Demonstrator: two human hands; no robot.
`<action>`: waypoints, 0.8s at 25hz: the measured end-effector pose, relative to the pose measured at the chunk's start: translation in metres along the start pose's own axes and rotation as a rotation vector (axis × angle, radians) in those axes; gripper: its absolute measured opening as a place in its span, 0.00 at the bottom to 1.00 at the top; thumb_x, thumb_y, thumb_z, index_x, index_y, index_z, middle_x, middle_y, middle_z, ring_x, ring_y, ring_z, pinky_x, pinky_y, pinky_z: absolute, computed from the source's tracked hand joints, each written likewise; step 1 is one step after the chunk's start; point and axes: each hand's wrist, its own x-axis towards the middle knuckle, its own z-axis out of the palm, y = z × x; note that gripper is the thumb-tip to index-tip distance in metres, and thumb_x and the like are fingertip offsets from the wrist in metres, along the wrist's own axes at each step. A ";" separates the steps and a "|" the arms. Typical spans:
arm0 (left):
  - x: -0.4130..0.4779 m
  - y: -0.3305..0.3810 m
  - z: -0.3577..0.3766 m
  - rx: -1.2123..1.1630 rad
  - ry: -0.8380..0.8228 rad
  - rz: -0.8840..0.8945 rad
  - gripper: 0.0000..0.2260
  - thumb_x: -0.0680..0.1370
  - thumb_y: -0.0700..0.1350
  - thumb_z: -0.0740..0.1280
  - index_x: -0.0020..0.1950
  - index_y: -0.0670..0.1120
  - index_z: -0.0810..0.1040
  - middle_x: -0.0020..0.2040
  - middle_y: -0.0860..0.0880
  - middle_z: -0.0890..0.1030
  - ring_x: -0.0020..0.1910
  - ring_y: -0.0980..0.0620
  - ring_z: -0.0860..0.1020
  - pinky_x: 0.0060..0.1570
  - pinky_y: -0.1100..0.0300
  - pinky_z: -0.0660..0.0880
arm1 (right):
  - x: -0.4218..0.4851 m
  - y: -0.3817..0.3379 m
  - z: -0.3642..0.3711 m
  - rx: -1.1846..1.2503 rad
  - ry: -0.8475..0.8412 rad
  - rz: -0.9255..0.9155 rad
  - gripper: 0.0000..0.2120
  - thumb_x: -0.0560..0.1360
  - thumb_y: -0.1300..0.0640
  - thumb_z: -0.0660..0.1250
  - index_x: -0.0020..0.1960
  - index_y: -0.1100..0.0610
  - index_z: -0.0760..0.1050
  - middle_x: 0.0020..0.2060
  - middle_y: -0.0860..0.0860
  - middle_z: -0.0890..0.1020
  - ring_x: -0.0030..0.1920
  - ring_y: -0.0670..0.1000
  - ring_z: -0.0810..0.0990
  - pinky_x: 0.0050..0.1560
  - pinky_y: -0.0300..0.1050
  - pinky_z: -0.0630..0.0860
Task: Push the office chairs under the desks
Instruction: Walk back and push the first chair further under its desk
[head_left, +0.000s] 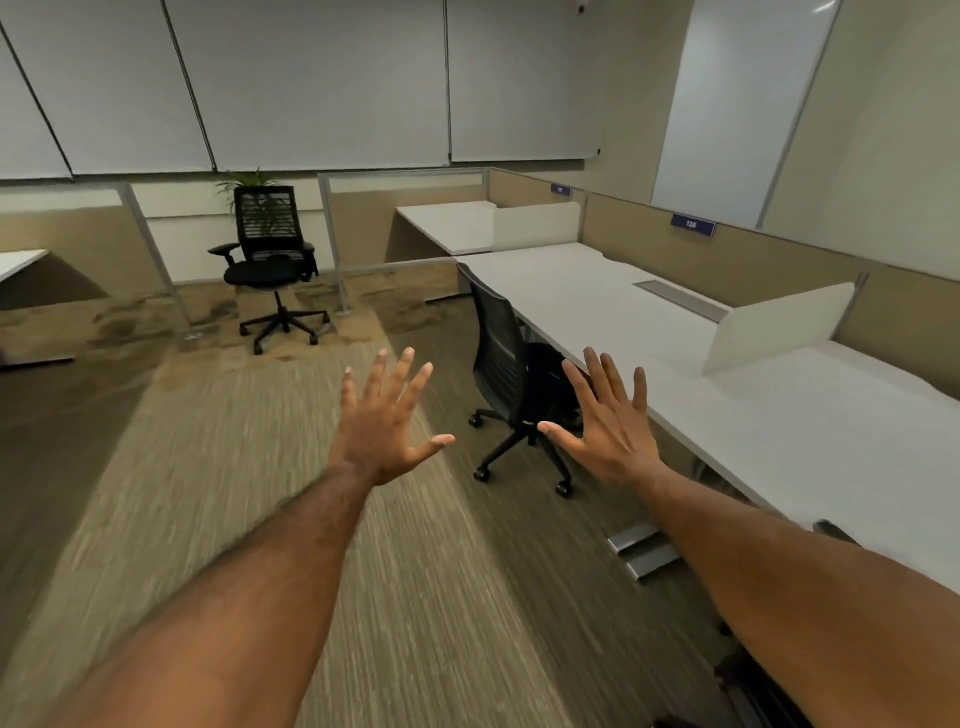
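Both hands are raised in mid-air with fingers spread wide, the left hand (384, 423) and the right hand (610, 426) each an empty grip touching nothing. Beyond the right hand, a black mesh office chair (501, 358) sits tucked against the long white surface (597, 306), its seat under the edge. A second black office chair (270, 249) stands well apart on the carpet (234, 467), beside a partition post (332, 244) and in front of a potted plant (249, 182).

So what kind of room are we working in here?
Most likely an open-plan office: long white desks split by beige partitions with numbered bay tags, and wheeled black office chairs on carpet.
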 end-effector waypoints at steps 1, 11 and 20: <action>0.020 -0.010 0.012 -0.001 -0.002 -0.005 0.47 0.72 0.79 0.43 0.84 0.52 0.45 0.84 0.47 0.44 0.82 0.40 0.42 0.75 0.28 0.49 | 0.024 0.001 0.014 0.003 -0.002 0.001 0.47 0.72 0.19 0.36 0.83 0.44 0.38 0.83 0.52 0.38 0.82 0.55 0.34 0.76 0.64 0.26; 0.231 -0.100 0.108 -0.031 -0.043 -0.084 0.46 0.72 0.79 0.43 0.83 0.53 0.40 0.84 0.46 0.43 0.82 0.42 0.40 0.75 0.29 0.48 | 0.280 0.015 0.116 0.043 -0.062 0.019 0.48 0.72 0.19 0.34 0.84 0.44 0.40 0.84 0.52 0.40 0.81 0.53 0.33 0.75 0.63 0.24; 0.397 -0.211 0.240 -0.078 -0.047 0.027 0.46 0.73 0.78 0.42 0.83 0.51 0.44 0.84 0.46 0.48 0.83 0.46 0.45 0.77 0.33 0.47 | 0.429 -0.015 0.221 -0.007 -0.112 0.131 0.47 0.72 0.20 0.35 0.84 0.45 0.39 0.83 0.52 0.39 0.82 0.54 0.34 0.74 0.61 0.22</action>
